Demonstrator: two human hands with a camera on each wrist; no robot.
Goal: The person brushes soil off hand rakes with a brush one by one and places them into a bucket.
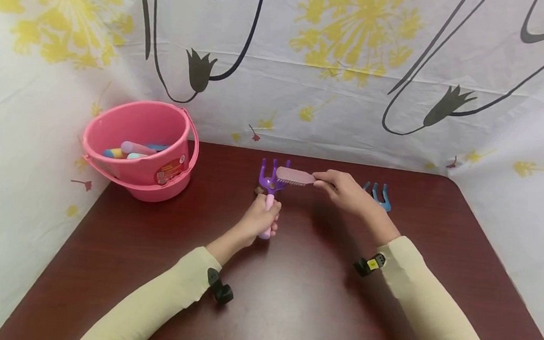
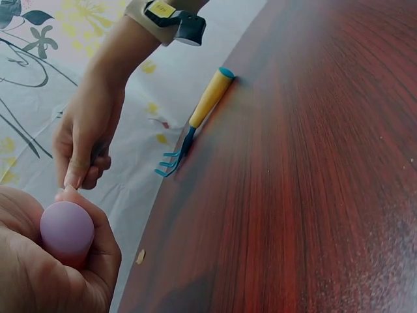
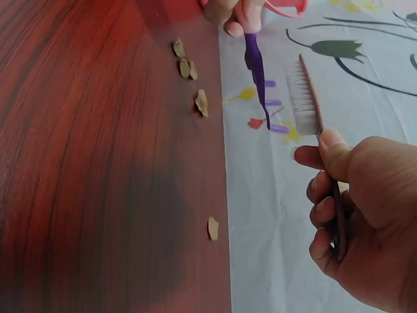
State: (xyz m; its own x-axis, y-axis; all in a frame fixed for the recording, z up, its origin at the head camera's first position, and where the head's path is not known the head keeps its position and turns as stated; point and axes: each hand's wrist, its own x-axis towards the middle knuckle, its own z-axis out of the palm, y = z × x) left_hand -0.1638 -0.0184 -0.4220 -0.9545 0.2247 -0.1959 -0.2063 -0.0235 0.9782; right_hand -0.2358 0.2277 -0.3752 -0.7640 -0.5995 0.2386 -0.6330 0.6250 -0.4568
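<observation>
My left hand [image 1: 258, 217] grips the pink handle of a small garden rake [image 1: 269, 181] with purple tines, held up in front of me. In the left wrist view the round butt of its handle [image 2: 67, 229] shows between my fingers. My right hand [image 1: 346, 192] holds a brush [image 1: 295, 176] with a flat pinkish back and pale bristles [image 3: 302, 101]. The bristles face the purple tines, and in the right wrist view a gap separates them. Several dry brown flakes [image 3: 201, 103], perhaps leaf bits, lie on the tabletop below.
A pink bucket [image 1: 154, 188] with tools inside stands at the back left. A second small rake with blue tines [image 1: 384, 200] and a yellow handle [image 2: 212, 99] lies behind my right hand. Patterned white cloth [image 1: 267, 106] rises along the back edge of the dark table [image 1: 272, 296].
</observation>
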